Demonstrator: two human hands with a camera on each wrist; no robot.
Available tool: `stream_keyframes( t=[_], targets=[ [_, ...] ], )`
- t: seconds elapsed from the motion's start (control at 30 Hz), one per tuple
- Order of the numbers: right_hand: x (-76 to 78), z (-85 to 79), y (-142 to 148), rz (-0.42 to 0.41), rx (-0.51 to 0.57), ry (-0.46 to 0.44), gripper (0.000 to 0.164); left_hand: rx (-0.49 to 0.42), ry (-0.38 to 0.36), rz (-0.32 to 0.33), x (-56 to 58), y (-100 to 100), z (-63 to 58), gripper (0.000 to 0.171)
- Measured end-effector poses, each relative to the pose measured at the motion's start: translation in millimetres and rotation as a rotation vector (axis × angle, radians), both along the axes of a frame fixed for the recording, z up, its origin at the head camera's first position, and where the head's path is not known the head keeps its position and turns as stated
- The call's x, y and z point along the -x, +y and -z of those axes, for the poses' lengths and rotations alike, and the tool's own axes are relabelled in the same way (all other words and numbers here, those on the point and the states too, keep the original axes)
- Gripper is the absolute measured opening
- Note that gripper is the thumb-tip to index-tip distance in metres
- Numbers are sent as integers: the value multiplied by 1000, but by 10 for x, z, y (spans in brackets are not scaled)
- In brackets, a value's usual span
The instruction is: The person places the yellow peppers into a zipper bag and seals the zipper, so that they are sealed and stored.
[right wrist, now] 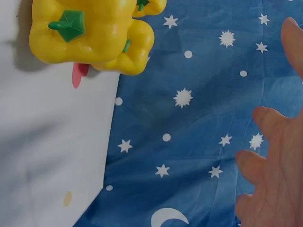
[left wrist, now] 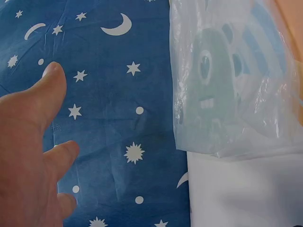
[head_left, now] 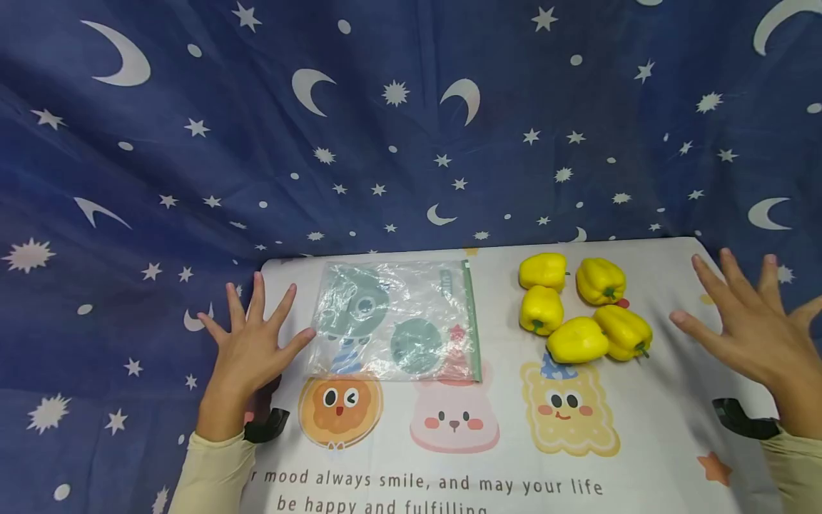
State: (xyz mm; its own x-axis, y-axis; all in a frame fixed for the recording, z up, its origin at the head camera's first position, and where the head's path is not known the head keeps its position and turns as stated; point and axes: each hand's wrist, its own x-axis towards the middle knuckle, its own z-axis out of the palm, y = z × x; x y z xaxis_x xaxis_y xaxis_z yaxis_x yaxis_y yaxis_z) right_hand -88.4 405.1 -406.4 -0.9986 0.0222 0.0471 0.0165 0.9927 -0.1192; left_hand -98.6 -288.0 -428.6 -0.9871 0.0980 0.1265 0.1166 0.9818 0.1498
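Note:
A clear zip bag with green cartoon prints and a green strip along its right edge lies flat on the table. My left hand is spread wide just left of the bag and holds nothing; the bag also shows in the left wrist view. Several yellow bell peppers with green stems sit in a cluster at the table's right side. To their right my right hand hangs with fingers splayed and nothing in it. In the right wrist view, a pepper appears at upper left, apart from the fingers.
The white tablecloth carries printed cartoon faces and lettering. Behind the table and along its sides hangs a dark blue cloth with moons and stars. A black strap piece sits at the left wrist, another at the right.

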Motion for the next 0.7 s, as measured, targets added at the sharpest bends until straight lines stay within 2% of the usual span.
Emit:
stream_keyframes(
  t=[0.23, 0.43, 0.57, 0.7],
  targets=[
    [12, 30, -56, -18, -20, -21, 98, -3, 2, 4, -8, 26, 17, 86],
    [89, 26, -222, -65, -4, -6, 97, -26, 41, 17, 19, 113, 31, 82],
    [179, 10, -476, -146, 66, 43, 92, -50, 59, 40, 94, 289, 63, 78],
    [279, 17, -779, -235, 145, 54, 88, -92, 61, 82, 190, 571, 112, 71]
  ],
)
